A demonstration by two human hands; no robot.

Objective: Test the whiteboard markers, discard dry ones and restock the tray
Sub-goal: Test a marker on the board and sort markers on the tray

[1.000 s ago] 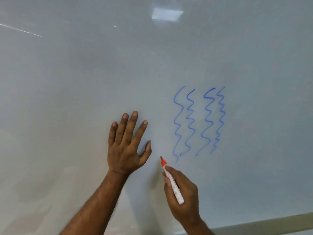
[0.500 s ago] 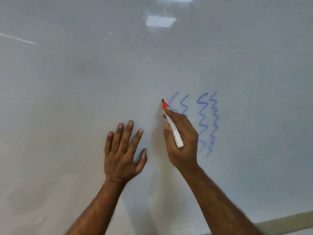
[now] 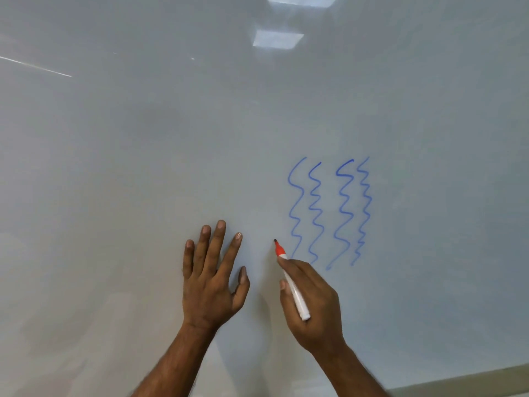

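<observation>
Right hand (image 3: 312, 305): fingers and thumb curled round a white marker (image 3: 296, 296), its red-collared tip pointing up-left past the fingertips, at the whiteboard (image 3: 143, 167); contact unclear. Above and right of the grip: four blue wavy lines (image 3: 343, 209). Left of the grip: left hand (image 3: 211, 287), flat, fingers spread, on the board

Soft, even light fills the view; the glossy whiteboard (image 3: 114, 167) mirrors two ceiling panels (image 3: 277, 38) at the top as pale glare, with a thin bright streak (image 3: 37, 67) at upper left. Faint, diffuse shadows lie on the board just beside the left hand (image 3: 213, 282) and right hand (image 3: 312, 308). The marker (image 3: 294, 290) and blue squiggles (image 3: 329, 210) are sharp, while the forearms (image 3: 177, 362) smear near the bottom edge, where the frame (image 3: 458, 379) runs slanted.
</observation>
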